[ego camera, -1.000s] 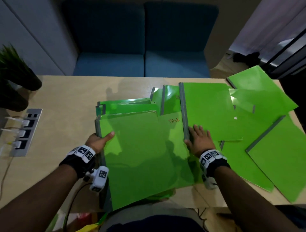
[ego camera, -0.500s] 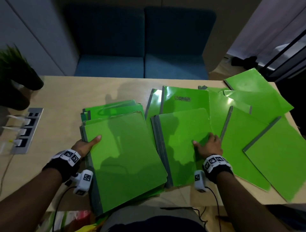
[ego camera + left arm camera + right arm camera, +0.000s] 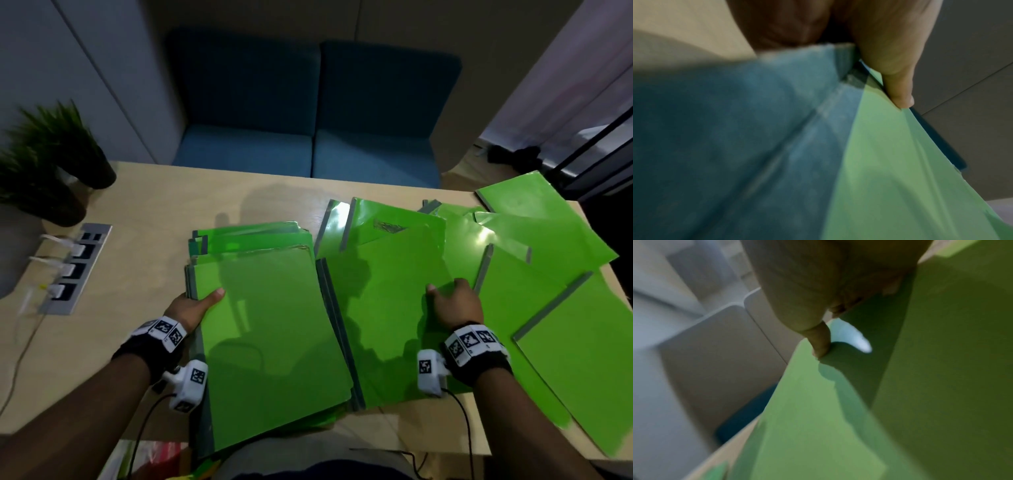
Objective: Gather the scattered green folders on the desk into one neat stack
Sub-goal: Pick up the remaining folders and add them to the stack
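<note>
A pile of green folders (image 3: 270, 325) with grey spines lies at the desk's near centre-left, its front end over the edge. My left hand (image 3: 195, 303) grips the pile's left spine side, thumb (image 3: 898, 91) on the top cover (image 3: 900, 162). Right beside the pile lies a single green folder (image 3: 383, 308). My right hand (image 3: 452, 305) holds its right edge, thumb (image 3: 820, 344) pressed on the cover (image 3: 818, 418), the other fingers curled over the edge. Several loose green folders (image 3: 565, 325) overlap across the right side.
The wooden desk (image 3: 137, 205) carries a socket strip (image 3: 73, 267) with white plugs at the left and a potted plant (image 3: 51, 161) at the far left corner. A blue sofa (image 3: 308, 137) stands behind the desk. Cables hang from both wrists at the near edge.
My right hand has pulled one folder from the spread leftwards until it lies beside the pile. The pile has shifted a little left under my left hand's hold.
</note>
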Demonstrator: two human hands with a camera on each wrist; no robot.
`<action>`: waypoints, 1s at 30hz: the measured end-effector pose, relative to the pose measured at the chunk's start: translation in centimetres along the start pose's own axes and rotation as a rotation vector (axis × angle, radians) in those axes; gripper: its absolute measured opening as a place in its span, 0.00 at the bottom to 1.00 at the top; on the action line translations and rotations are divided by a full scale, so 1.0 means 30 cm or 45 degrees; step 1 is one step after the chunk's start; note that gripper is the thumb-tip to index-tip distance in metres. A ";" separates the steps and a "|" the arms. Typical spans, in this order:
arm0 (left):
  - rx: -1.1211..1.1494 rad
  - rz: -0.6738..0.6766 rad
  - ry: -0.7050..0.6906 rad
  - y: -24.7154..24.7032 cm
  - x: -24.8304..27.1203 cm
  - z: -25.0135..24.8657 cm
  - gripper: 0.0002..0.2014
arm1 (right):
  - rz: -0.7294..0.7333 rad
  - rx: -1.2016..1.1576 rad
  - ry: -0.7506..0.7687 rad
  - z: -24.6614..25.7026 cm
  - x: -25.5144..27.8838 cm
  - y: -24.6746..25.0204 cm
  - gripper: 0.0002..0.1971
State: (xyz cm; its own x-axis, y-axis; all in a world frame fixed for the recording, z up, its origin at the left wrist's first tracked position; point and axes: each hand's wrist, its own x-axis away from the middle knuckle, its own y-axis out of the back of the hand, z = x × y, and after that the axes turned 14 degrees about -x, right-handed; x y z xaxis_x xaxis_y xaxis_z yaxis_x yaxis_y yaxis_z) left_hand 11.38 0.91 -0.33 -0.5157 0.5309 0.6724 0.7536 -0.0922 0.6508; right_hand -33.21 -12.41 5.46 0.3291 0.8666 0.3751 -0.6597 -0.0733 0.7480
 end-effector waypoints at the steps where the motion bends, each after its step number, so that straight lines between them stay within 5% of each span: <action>1: 0.006 -0.002 -0.010 -0.001 -0.004 0.003 0.36 | 0.001 -0.028 0.058 0.037 0.027 0.017 0.32; 5: -0.018 -0.023 -0.010 -0.007 0.001 -0.004 0.35 | -0.072 -0.199 0.228 0.192 0.091 0.115 0.30; 10: -0.030 -0.046 0.055 -0.004 0.008 -0.014 0.37 | -0.200 -0.837 0.391 0.330 0.062 0.140 0.18; 12: -0.019 -0.048 0.057 -0.004 0.004 -0.015 0.37 | -0.084 -0.902 0.312 0.365 0.073 0.049 0.27; 15: 0.006 -0.045 0.038 0.000 0.016 -0.021 0.38 | 0.195 -0.864 0.150 0.353 0.119 -0.169 0.38; 19: 0.007 -0.026 0.022 0.007 0.036 -0.019 0.37 | 0.469 -0.736 0.139 0.280 0.207 -0.370 0.28; 23: -0.003 -0.004 -0.009 0.021 0.051 -0.001 0.52 | 0.591 -0.460 0.215 0.249 0.249 -0.497 0.34; 27: 0.033 0.004 -0.020 0.020 0.037 0.014 0.36 | 0.519 -0.043 0.250 0.239 0.237 -0.568 0.39; 30: 0.159 0.098 0.004 0.026 0.055 0.002 0.43 | 0.586 0.080 0.257 0.226 0.232 -0.583 0.38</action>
State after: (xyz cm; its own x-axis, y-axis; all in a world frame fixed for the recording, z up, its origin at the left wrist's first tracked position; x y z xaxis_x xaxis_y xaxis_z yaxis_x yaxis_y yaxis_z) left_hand 11.14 1.76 1.26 -0.4557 0.5234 0.7200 0.8358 -0.0267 0.5484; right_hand -14.79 -8.45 -1.30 -0.1274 0.8153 0.5649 -0.6618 -0.4940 0.5639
